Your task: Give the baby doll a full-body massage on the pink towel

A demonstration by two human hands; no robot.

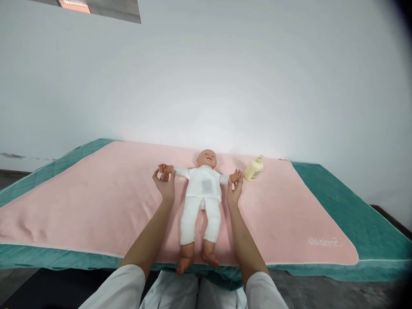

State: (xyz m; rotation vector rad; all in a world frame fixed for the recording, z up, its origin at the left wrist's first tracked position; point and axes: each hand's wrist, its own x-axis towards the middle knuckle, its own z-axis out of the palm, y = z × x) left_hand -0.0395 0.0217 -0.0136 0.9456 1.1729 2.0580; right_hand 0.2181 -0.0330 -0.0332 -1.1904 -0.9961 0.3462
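A baby doll (203, 186) in a white cloth body lies on its back on the pink blanket, head away from me and both arms stretched out sideways. My left hand (165, 183) grips the doll's hand on the left side of the view, fingers closed around it. On the other side, my right hand (234, 192) pinches the doll's other hand between thumb and fingers. Just beyond my right hand stands a pale yellow pump bottle (254, 168), slightly tilted in the view. The doll's bare feet reach the near edge of the bed.
The pink blanket (273, 214) covers much of a bed with a green cover (347, 206). A white wall (206, 77) rises directly behind the bed. My legs in white trousers are close to the front edge.
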